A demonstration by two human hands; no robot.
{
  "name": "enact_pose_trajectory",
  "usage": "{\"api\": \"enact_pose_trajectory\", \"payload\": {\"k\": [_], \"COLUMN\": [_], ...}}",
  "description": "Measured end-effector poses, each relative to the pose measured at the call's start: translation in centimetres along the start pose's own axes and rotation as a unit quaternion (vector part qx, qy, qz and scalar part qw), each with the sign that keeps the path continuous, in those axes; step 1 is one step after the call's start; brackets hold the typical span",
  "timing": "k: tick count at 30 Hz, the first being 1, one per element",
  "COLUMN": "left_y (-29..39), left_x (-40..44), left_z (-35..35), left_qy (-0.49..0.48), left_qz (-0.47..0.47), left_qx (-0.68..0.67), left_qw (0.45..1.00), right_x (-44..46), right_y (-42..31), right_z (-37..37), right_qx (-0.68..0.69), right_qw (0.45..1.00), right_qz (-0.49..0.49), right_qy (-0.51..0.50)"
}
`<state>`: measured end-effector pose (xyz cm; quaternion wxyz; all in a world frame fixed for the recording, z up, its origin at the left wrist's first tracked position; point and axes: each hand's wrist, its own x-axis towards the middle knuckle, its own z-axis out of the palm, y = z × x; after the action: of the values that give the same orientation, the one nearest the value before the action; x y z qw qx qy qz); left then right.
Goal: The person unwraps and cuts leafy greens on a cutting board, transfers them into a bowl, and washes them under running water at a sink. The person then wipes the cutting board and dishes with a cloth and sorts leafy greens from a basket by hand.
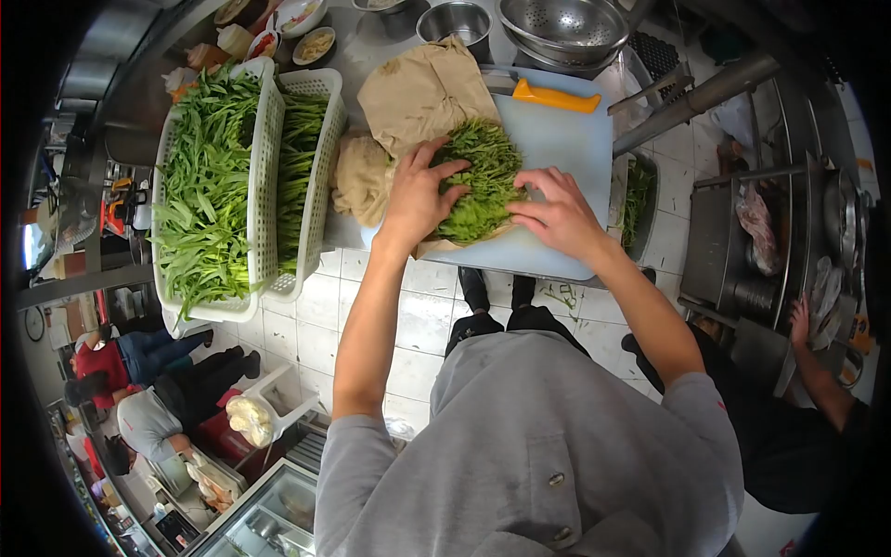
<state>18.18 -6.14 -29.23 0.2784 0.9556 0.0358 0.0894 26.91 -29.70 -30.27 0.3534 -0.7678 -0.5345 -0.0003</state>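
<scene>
Greens bundle (pixel 478 176) sits between your two hands, on brown paper (pixel 422 93) over the cutting board (pixel 580 167). Your left hand (pixel 422 197) is open, fingers spread against the bundle's left side. Your right hand (pixel 557 212) touches its right edge, fingers half-curled; can't tell if they're pinching. Orange-handled knife (pixel 557 96) lies beyond, up-right.

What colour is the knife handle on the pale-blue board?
The knife handle is yellow-orange; head view.
</scene>
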Motion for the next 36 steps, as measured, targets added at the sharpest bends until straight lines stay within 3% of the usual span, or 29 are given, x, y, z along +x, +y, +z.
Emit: {"api": "enact_pose_trajectory", "payload": {"k": [9,18,21,24,27,33,36], "left_y": [-1.2,-0.7,-0.2,2.7,3.7,0.1,-0.2], "left_x": [0.7,0.1,-0.3,-0.8,-0.5,1.9,2.1], "left_z": [0.6,-2.7,-3.5,-3.1,-1.2,0.2,0.2], "left_qy": [0.014,0.008,-0.008,-0.047,-0.023,-0.005,-0.004], "left_qz": [-0.024,-0.07,-0.012,0.047,0.027,0.038,0.022], "left_qx": [-0.056,-0.191,-0.181,-0.072,-0.007,-0.061,-0.059], "left_qw": [0.998,0.979,0.983,0.995,0.999,0.997,0.998], "right_x": [-1.5,0.1,0.6,1.5,2.9,3.1,1.0], "right_y": [-0.5,0.2,0.6,1.1,1.6,0.3,-0.3], "right_z": [0.6,1.4,1.7,2.2,2.2,1.0,0.8], "right_qx": [0.001,-0.024,-0.023,-0.021,-0.024,0.007,-0.024], "right_qw": [0.999,0.998,0.996,0.996,0.995,0.986,0.994], "right_qz": [0.035,0.003,0.004,0.014,0.008,0.022,-0.023], "right_qy": [0.031,0.061,0.081,0.087,0.096,0.165,0.106]}}
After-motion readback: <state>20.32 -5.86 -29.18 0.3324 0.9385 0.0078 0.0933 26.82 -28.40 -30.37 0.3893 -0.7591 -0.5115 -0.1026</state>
